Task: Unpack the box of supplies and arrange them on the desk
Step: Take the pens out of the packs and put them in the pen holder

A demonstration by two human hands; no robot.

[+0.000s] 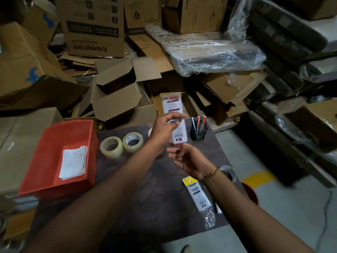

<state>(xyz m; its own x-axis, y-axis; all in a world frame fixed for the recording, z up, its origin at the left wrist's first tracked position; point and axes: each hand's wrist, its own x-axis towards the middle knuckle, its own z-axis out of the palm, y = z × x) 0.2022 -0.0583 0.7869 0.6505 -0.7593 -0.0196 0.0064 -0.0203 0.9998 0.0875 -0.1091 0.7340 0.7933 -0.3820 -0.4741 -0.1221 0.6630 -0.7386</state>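
My left hand (pixel 164 127) pinches a clear pen packet (pixel 173 106) with a white printed back and holds it upright above the dark desk (pixel 145 189). Just under the packet's lower end, my right hand (pixel 186 158) hovers palm up with loose fingers; whether they touch the packet I cannot tell. A black mesh pen holder (pixel 198 131) with several pens stands to the right of the packet. Two rolls of clear tape (pixel 111 147) (pixel 132 142) sit side by side on the desk. A second, opened pen packet (pixel 199 197) lies flat near the desk's right edge.
A red plastic tray (pixel 45 161) holding a stack of white paper (pixel 73 162) sits at the desk's left. An open cardboard box (pixel 124 99) stands behind the desk among many other cartons. Plastic-wrapped bundles are at the back right. A red bucket rim (pixel 252 191) shows beside the desk.
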